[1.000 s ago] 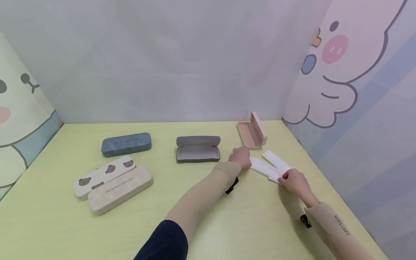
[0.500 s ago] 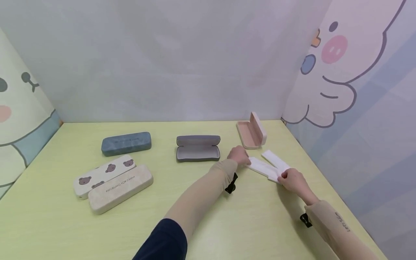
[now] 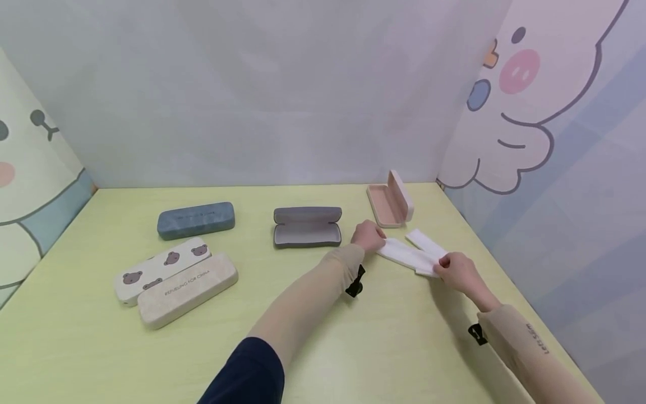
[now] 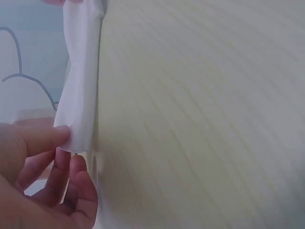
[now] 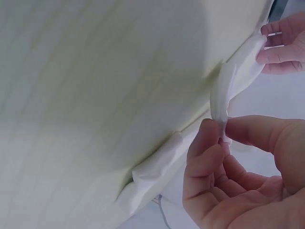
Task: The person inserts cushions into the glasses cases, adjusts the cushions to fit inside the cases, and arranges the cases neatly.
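A white folded cloth stretches between my two hands as a flat, narrow strip. My left hand pinches its left end; in the left wrist view the thumb lies over the cloth with fingers curled beneath. At the other end, my right hand pinches a fold between thumb and forefinger, and in the right wrist view that fold stands up from the tips. A second white strip angles away behind the first, its near end hidden by the right hand.
Behind the hands stand an opened pink glasses case and an opened grey one. Closed cases lie at left: blue, bear-print and beige. A patterned wall curtain borders the table on the right.
My left hand has shifted slightly left, now with the cloth's end between its fingers and that end raised a little. My right hand has stayed nearly in place.
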